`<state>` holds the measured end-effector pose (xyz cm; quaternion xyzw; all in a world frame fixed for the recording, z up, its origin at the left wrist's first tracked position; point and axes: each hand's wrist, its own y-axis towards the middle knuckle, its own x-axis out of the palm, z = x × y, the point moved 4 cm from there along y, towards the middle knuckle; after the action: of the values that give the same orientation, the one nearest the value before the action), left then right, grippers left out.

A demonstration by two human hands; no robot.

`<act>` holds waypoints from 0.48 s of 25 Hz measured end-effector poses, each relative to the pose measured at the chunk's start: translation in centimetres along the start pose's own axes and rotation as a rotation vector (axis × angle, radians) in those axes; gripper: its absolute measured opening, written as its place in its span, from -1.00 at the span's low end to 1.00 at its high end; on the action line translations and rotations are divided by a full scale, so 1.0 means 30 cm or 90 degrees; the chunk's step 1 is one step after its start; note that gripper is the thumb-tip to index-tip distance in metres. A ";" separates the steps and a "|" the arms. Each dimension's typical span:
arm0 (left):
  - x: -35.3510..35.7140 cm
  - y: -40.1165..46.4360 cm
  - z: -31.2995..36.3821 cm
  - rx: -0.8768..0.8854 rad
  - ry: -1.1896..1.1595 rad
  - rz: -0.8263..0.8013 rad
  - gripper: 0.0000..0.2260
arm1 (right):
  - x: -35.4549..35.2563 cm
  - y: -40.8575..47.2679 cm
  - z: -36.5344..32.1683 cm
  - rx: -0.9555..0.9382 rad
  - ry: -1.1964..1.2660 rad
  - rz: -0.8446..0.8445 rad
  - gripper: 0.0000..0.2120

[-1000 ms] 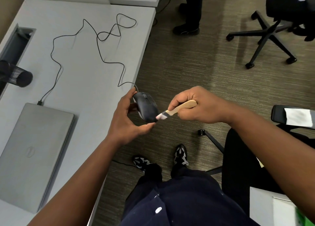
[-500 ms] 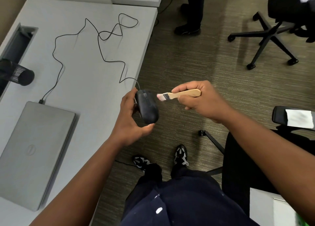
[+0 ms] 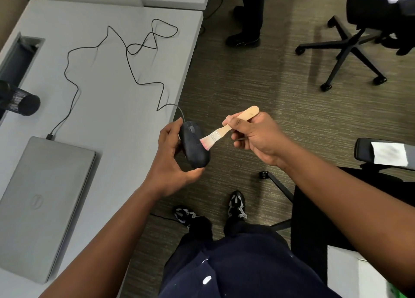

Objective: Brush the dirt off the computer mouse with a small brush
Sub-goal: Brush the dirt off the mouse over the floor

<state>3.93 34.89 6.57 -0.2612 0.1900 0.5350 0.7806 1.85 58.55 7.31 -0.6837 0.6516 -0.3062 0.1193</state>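
A black wired computer mouse (image 3: pixel 193 146) is held in the air just off the desk's right edge, top side up. My left hand (image 3: pixel 171 160) grips it from the left and below, thumb at its near end. My right hand (image 3: pixel 258 137) holds a small brush (image 3: pixel 226 128) with a pale wooden handle. Its light bristles touch the mouse's right side near the middle. The mouse cable (image 3: pixel 125 57) loops back across the desk.
A closed grey laptop (image 3: pixel 42 199) lies on the grey desk (image 3: pixel 112 100), with a dark mesh cup (image 3: pixel 20 100) at the left edge. A standing person's shoes (image 3: pixel 243 39), a black office chair (image 3: pixel 350 41) and a chair at my right (image 3: pixel 336 196) are on the carpet.
The brush went from the mouse's near end up to its far end, lifted clear, and now has come back down onto the right side of the mouse. My left hand kept its hold.
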 end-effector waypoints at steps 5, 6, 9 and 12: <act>-0.005 -0.009 0.003 0.009 -0.005 -0.006 0.16 | -0.012 0.004 -0.007 -0.082 -0.127 0.076 -0.91; -0.004 -0.007 0.007 0.012 -0.009 -0.005 0.15 | -0.014 0.002 -0.007 -0.089 -0.114 0.087 -0.93; -0.003 -0.001 0.013 0.012 -0.023 -0.012 0.17 | -0.005 -0.005 -0.001 -0.097 -0.080 0.069 -0.96; 0.001 0.000 0.015 0.010 -0.029 -0.023 0.17 | 0.011 -0.006 0.009 -0.110 -0.103 0.032 -0.92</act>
<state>3.95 35.19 6.91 -0.2465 0.1716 0.5250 0.7964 2.15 58.20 7.29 -0.6971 0.6809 -0.1897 0.1201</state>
